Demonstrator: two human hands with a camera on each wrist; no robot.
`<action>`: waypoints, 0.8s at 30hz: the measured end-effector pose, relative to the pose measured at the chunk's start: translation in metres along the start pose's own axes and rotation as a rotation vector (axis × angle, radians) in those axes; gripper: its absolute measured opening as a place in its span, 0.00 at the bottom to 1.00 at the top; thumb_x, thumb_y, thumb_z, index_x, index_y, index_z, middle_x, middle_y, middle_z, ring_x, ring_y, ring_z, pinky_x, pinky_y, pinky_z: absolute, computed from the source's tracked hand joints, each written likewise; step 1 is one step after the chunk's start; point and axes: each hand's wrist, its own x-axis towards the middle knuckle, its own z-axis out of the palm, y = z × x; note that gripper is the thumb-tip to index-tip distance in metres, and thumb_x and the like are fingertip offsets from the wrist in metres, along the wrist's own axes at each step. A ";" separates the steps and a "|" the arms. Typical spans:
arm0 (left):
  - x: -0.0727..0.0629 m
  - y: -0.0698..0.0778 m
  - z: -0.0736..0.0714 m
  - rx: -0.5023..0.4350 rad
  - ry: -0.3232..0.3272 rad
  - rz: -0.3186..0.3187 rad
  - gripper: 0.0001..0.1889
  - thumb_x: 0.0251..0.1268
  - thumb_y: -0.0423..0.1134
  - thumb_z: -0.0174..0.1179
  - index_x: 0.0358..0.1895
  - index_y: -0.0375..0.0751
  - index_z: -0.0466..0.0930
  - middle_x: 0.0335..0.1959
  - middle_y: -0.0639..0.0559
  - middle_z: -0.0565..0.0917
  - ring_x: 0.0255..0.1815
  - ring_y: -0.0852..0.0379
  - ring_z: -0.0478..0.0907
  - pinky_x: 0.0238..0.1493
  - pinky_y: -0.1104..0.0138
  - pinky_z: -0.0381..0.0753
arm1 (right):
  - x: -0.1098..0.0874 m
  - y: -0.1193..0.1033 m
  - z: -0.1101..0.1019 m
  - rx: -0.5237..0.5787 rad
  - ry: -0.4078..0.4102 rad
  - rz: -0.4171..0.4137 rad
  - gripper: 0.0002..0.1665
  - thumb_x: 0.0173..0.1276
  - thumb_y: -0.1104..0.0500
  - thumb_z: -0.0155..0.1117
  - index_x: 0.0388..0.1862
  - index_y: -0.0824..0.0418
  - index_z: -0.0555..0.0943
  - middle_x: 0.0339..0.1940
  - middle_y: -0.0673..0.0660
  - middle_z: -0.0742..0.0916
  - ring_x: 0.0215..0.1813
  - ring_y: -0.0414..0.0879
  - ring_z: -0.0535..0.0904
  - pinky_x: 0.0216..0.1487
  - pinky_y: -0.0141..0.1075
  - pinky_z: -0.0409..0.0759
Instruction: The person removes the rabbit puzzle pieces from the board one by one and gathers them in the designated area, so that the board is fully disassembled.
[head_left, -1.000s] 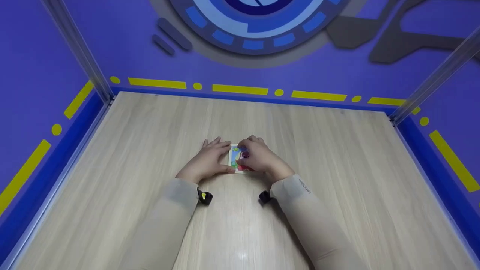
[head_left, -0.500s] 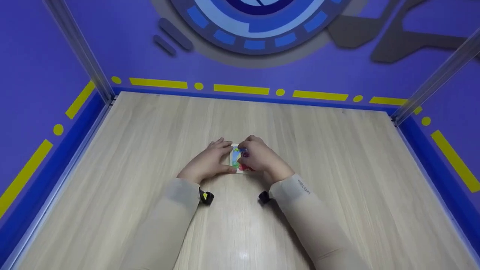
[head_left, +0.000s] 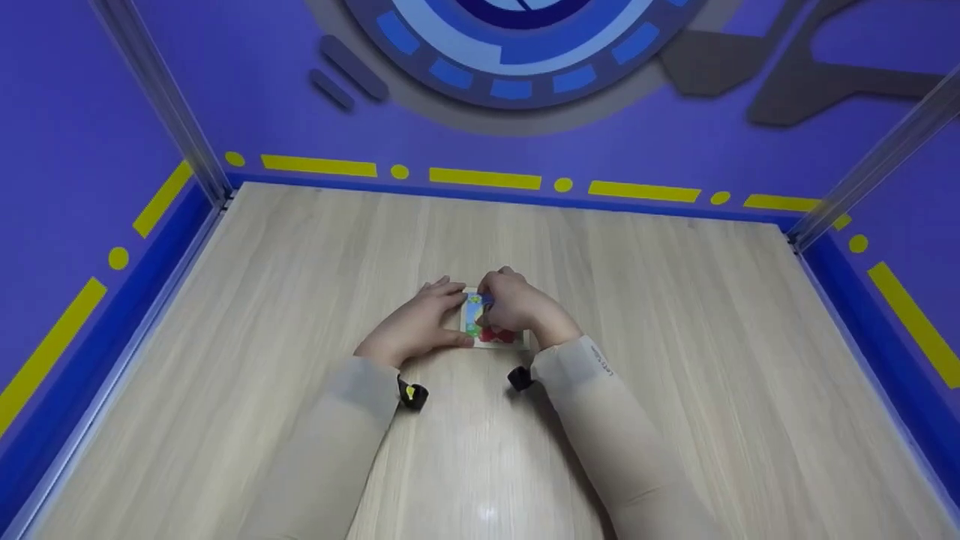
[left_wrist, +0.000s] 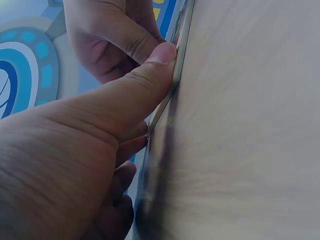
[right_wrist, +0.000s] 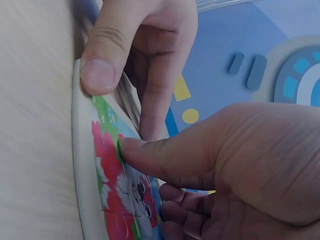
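A small picture jigsaw puzzle (head_left: 499, 337) in a pale tray lies flat on the table between both hands. Red, white, green and blue parts show in the right wrist view, with seams between pieces. My left hand (head_left: 420, 322) holds the tray (right_wrist: 82, 155) at its left side, thumb on the near corner and fingers at the far one. Over the picture, my right hand (head_left: 519, 304) has its thumb and curled fingers on a puzzle piece (right_wrist: 131, 172), which they partly hide. In the left wrist view the tray's thin edge shows beneath the left thumb (left_wrist: 162, 57).
The wood-grain table (head_left: 337, 247) extends around the puzzle. Blue printed panels (head_left: 480, 135) with yellow dashes close it off at the back and sides, joined by metal posts (head_left: 161, 97). Black wrist cameras (head_left: 414, 396) sit at both cuffs.
My right hand and wrist have shifted slightly left and away from me, uncovering more of the picture's red lower part. The left hand keeps its place at the tray's left side.
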 end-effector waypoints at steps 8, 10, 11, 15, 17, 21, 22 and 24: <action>-0.003 -0.002 -0.002 -0.007 -0.001 -0.004 0.49 0.74 0.58 0.77 0.89 0.41 0.66 0.95 0.49 0.60 0.99 0.41 0.44 0.98 0.44 0.52 | 0.003 0.004 0.001 0.059 0.013 -0.018 0.32 0.73 0.56 0.81 0.72 0.64 0.81 0.72 0.64 0.82 0.69 0.58 0.80 0.76 0.54 0.84; -0.004 -0.001 -0.001 -0.010 -0.004 -0.007 0.48 0.74 0.58 0.77 0.89 0.41 0.67 0.95 0.50 0.59 0.99 0.41 0.44 0.98 0.43 0.52 | 0.003 0.005 0.003 0.082 0.023 -0.027 0.32 0.73 0.57 0.82 0.72 0.64 0.81 0.71 0.63 0.82 0.67 0.58 0.81 0.75 0.54 0.85; -0.004 -0.001 -0.001 -0.012 -0.005 -0.009 0.48 0.74 0.58 0.77 0.89 0.41 0.67 0.96 0.50 0.59 0.99 0.41 0.43 0.98 0.43 0.52 | 0.003 0.006 0.005 0.093 0.027 -0.033 0.32 0.73 0.58 0.81 0.72 0.64 0.81 0.71 0.63 0.83 0.66 0.57 0.82 0.75 0.53 0.85; -0.003 0.000 0.001 -0.010 -0.012 -0.007 0.47 0.75 0.57 0.77 0.89 0.41 0.67 0.96 0.49 0.59 0.99 0.41 0.44 0.98 0.43 0.52 | -0.002 0.011 0.011 0.125 0.055 -0.062 0.32 0.77 0.59 0.78 0.76 0.65 0.80 0.74 0.64 0.81 0.66 0.56 0.83 0.75 0.52 0.85; -0.002 0.001 0.001 -0.006 -0.013 -0.008 0.47 0.75 0.57 0.77 0.89 0.42 0.67 0.96 0.49 0.59 0.99 0.40 0.44 0.98 0.43 0.51 | -0.004 0.014 0.015 0.128 0.070 -0.087 0.33 0.78 0.59 0.77 0.78 0.65 0.80 0.76 0.65 0.80 0.69 0.57 0.83 0.77 0.52 0.84; -0.001 0.002 0.001 0.006 -0.012 -0.013 0.48 0.74 0.58 0.77 0.89 0.42 0.67 0.96 0.49 0.59 0.99 0.39 0.44 0.98 0.43 0.52 | -0.005 0.023 0.021 0.156 0.098 -0.126 0.33 0.80 0.57 0.76 0.79 0.64 0.80 0.78 0.64 0.78 0.75 0.57 0.82 0.83 0.53 0.80; -0.001 0.002 0.000 0.010 -0.012 -0.012 0.48 0.74 0.58 0.77 0.89 0.42 0.67 0.95 0.49 0.59 0.99 0.39 0.44 0.98 0.43 0.52 | -0.004 0.025 0.022 0.174 0.105 -0.132 0.33 0.79 0.57 0.76 0.79 0.63 0.80 0.78 0.63 0.79 0.75 0.57 0.82 0.83 0.53 0.80; 0.000 0.002 0.000 0.013 -0.011 -0.006 0.48 0.74 0.57 0.77 0.89 0.41 0.67 0.95 0.48 0.59 0.99 0.40 0.45 0.98 0.43 0.53 | -0.004 0.028 0.023 0.210 0.112 -0.136 0.32 0.79 0.57 0.76 0.79 0.62 0.80 0.78 0.62 0.79 0.74 0.57 0.81 0.82 0.53 0.81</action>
